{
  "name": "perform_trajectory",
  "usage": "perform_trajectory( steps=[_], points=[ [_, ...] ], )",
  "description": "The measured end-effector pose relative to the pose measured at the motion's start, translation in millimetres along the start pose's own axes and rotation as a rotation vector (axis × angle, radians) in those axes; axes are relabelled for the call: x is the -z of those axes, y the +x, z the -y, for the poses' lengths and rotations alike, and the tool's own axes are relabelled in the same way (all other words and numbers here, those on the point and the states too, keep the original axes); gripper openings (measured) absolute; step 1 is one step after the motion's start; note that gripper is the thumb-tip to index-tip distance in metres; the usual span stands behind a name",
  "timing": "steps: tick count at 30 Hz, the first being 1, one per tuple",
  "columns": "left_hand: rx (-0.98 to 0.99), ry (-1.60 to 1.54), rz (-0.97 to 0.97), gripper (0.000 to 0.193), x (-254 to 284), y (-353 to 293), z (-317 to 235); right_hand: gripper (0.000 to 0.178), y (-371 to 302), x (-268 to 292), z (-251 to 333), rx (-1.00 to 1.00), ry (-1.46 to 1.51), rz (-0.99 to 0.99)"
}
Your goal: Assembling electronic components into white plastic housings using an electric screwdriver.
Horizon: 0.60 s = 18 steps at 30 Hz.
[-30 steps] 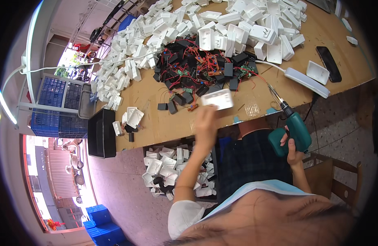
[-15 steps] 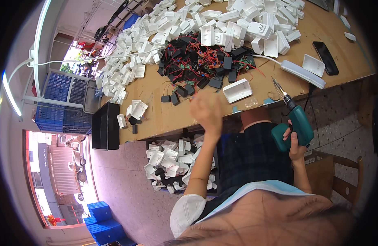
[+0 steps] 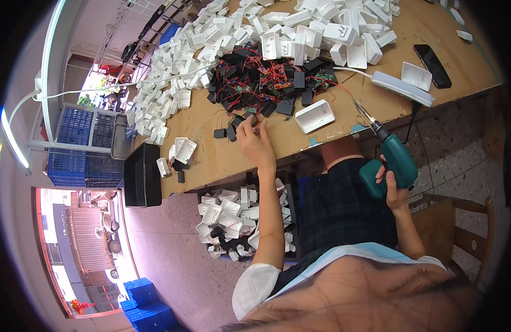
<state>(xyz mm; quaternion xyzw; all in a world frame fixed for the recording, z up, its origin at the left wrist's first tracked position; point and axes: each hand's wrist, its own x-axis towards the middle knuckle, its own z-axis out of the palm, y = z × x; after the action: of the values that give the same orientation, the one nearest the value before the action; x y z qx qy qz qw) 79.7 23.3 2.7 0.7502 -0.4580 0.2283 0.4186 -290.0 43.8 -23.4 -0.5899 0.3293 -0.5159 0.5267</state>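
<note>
1. Green plastic covers the pistol-shaped tool [image 3: 400, 157] in our right hand [image 3: 395, 189]; that grip is wrapped around its handle, and the metal tip points toward the bench [image 3: 205, 160].
2. We have our left hand [image 3: 255, 143] at the near edge of the heap of black boxes and red wires [image 3: 258, 77], fingers bent; whether that grip has hold of a part, we cannot tell.
3. Between our hands, one white shell [image 3: 315, 116] lies hollow side up on the bench, touching neither.
4. Beyond the heap, we see many white casings [image 3: 197, 41] piled up.
</note>
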Motion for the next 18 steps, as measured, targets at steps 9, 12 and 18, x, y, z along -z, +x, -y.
perform_trajectory(
  steps=[9, 12, 18],
  points=[
    [0.032, -0.083, 0.218, 0.012, 4.2, 4.5, 5.2, 0.046, 1.6, -5.4, 4.3, 0.005, 0.018, -0.019],
    [0.068, -0.188, 0.236, 0.008, 24.7, -9.5, -16.7, 0.046, 1.1, -1.8, 0.9, -0.006, 0.016, -0.006],
    [-0.016, -0.33, 0.281, 0.007, 19.1, -44.3, -74.5, 0.031, 7.9, -11.7, -2.8, 0.003, 0.078, -0.026]
  ],
)
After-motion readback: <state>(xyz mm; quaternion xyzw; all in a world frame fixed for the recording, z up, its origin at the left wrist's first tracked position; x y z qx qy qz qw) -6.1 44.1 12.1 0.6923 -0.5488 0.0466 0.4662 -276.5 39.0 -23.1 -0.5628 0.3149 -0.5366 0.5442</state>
